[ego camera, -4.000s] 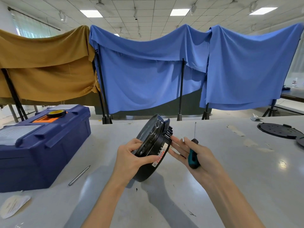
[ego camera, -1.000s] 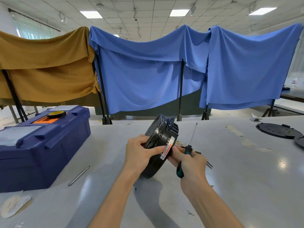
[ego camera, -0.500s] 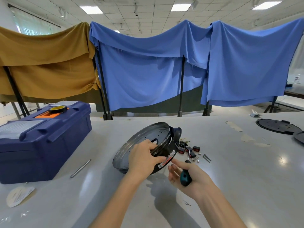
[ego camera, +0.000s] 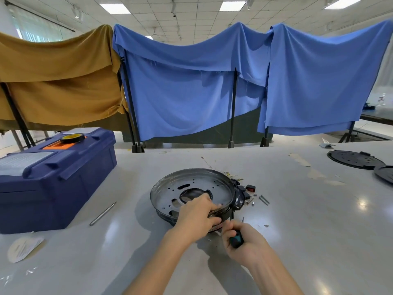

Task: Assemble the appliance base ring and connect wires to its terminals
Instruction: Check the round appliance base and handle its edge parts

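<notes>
The ring (ego camera: 170, 194) lies flat near the middle of the bench (ego camera: 297, 235), open side up, showing a grey metal plate pierced with holes and slots inside a dark rim. The left hand (ego camera: 196, 217) holds it at its near edge: the grip is curled over the rim, fingers inside and thumb on the outer wall. A white and red label on that wall shows just under the thumb, mostly covered, and its print is too small to read.

The right hand (ego camera: 247, 246) is just beside the ring's near edge, its grip wrapped tight round the teal handle of a screwdriver (ego camera: 236, 241). The tip cannot be seen.

Touching the ring's right side is a heap of small parts (ego camera: 250, 188), 1 of them black with a red face, and 2 pins (ego camera: 264, 200) lie beside it.

At the left edge stands a blue toolbox (ego camera: 53, 184) with an orange catch and a tape roll (ego camera: 71, 137) on its lid; no brand is legible. A rod (ego camera: 103, 213) lies in front of it. A paper (ego camera: 24, 248) near the left corner carries blurred print. 2 black discs (ego camera: 355, 159) sit at the far right edge.
</notes>
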Demonstrator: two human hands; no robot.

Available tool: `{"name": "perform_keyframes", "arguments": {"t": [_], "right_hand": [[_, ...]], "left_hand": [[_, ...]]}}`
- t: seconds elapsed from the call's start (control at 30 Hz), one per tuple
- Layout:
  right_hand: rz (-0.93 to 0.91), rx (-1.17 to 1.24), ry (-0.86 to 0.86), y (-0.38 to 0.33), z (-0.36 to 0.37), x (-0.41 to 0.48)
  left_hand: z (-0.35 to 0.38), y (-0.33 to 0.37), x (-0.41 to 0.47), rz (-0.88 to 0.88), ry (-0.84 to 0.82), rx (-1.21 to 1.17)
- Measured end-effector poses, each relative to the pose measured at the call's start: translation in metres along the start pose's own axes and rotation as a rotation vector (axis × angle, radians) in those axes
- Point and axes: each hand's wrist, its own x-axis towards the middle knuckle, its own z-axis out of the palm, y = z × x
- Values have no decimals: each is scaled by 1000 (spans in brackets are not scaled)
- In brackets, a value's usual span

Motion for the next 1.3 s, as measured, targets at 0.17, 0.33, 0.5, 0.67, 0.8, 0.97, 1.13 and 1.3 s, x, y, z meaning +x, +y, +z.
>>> {"name": "perform_keyframes", "arguments": {"t": [0.17,0.33,0.5,0.67,0.8,0.97,1.13,1.3], "right_hand": [[17,29,11,1,1,3],[47,55,0,3,3,3],[38,78,13,0,3,0],[37,83,24,0,1,1],[46,77,27,0,4,-1],[87,187,14,-4,4,-7],[99,352,-15,-11,1,-17],[-36,240,4,-28,-3,-12]], "left_hand": [[-4,-3,0,25,-63,-9],[-3,-8,-5,51,-60,-8],[-2,-10,-3,74,-52,-16],[0,-10,1,77,-35,-19],[1,-10,2,59,-40,-18],[0,-9,3,49,-52,-18],[3,-7,2,48,-50,-6],[3,-6,1,53,-57,-29]]}}
